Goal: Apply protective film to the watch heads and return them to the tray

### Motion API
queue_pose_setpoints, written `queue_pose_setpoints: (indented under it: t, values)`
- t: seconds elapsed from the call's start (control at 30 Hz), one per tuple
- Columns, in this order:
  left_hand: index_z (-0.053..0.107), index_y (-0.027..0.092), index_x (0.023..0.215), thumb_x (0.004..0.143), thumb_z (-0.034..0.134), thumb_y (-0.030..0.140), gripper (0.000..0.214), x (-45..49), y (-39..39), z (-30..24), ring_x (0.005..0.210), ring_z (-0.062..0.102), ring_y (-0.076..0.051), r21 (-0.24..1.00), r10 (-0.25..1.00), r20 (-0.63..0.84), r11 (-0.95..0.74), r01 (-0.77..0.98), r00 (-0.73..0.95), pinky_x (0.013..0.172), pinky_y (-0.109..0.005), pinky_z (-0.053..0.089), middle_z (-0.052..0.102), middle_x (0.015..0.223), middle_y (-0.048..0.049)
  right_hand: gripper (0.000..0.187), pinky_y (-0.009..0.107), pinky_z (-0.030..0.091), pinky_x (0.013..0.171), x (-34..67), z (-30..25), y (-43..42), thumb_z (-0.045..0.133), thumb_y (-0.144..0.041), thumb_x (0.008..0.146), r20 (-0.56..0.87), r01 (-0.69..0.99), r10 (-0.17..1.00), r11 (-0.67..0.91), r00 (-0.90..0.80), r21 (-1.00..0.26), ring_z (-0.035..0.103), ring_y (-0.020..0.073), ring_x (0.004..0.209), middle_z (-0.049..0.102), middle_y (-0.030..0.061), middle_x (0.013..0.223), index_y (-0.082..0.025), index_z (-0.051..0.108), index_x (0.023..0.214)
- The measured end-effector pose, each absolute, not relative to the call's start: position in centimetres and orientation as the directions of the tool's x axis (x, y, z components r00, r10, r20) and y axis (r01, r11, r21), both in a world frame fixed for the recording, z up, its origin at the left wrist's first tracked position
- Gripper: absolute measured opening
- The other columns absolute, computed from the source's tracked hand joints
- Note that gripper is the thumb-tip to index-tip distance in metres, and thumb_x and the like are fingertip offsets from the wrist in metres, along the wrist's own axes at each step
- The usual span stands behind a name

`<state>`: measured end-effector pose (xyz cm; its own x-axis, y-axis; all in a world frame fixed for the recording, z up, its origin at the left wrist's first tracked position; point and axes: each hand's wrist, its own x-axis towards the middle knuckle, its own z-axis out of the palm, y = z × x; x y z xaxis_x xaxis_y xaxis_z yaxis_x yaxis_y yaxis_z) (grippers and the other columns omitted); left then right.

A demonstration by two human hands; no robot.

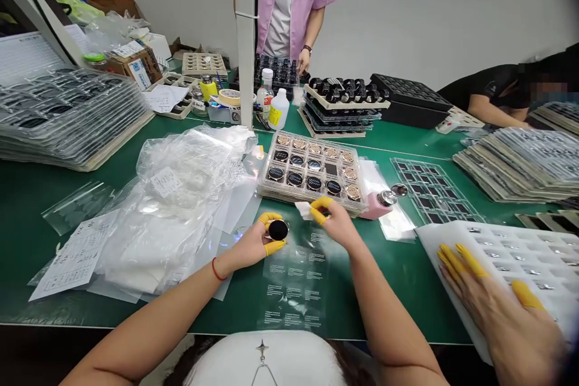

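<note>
My left hand point(256, 243) pinches a round black disc point(278, 230) between yellow finger cots, and a red string circles that wrist. My right hand point(337, 223) also wears yellow cots and is shut on a white wipe point(304, 210), which sits a little right of the disc. I cannot tell whether the wipe touches the disc. Both hands hover over a clear printed plastic sheet point(294, 280). Just beyond them lies a clear tray point(312, 169) holding rows of round black and gold-rimmed discs.
A pink bottle with a metal pump top point(379, 205) lies right of the tray. Plastic bags point(181, 211) cover the green mat to the left. Tall tray stacks point(67, 114) stand at both sides. A co-worker's hand point(493, 307) rests on a white foam tray point(511, 259).
</note>
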<state>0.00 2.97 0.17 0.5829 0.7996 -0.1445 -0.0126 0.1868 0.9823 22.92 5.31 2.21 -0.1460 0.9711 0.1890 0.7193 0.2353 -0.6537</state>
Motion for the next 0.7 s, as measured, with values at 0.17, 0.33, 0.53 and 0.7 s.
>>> queue_pose_setpoints:
  t: [0.17,0.33,0.53,0.7]
  values:
    - [0.044,0.02,0.112,0.075,0.064,0.023,0.041,0.6,2.9,0.1,0.083,0.056,-0.015,0.994,0.823,-0.093,0.111,0.001,0.561,0.073,-0.027,0.048,0.054,0.097,-0.0028,0.006,0.041,0.038,0.087,19.7,3.7,2.2,0.056,-0.024,0.083,0.415,0.675,0.808,0.582,-0.418,-0.454,0.051,0.0212,0.095,0.062,0.0045,0.097,-0.024,0.062,0.082]
    - [0.049,0.02,0.107,0.074,0.064,0.022,0.036,0.7,2.9,-0.1,0.082,0.056,-0.016,0.997,0.834,-0.06,0.027,0.069,0.548,0.076,-0.03,0.048,0.057,0.095,-0.0029,0.017,0.038,0.038,0.078,16.8,0.4,1.9,0.049,-0.023,0.088,0.429,0.618,0.736,0.675,-0.523,-0.404,0.047,0.0194,0.083,0.062,0.004,0.085,-0.027,0.065,0.092]
    - [0.046,0.019,0.114,0.073,0.067,0.024,0.046,0.5,3.1,-0.4,0.09,0.059,-0.018,0.989,0.857,-0.116,0.147,-0.022,0.501,0.081,-0.031,0.048,0.059,0.101,-0.0047,0.016,0.036,0.037,0.075,17.6,-0.4,1.7,0.05,-0.023,0.088,0.516,0.634,0.756,0.638,-0.404,-0.438,0.047,0.0185,0.081,0.062,0.0039,0.081,-0.025,0.065,0.092]
    - [0.049,0.019,0.112,0.074,0.066,0.025,0.042,0.6,2.9,-0.4,0.087,0.06,-0.018,0.992,0.841,-0.103,0.124,-0.003,0.531,0.079,-0.032,0.049,0.061,0.099,-0.0047,0.019,0.038,0.037,0.076,17.0,-0.5,1.8,0.046,-0.024,0.088,0.541,0.684,0.765,0.602,-0.349,-0.411,0.047,0.0195,0.082,0.062,0.0046,0.082,-0.025,0.065,0.091]
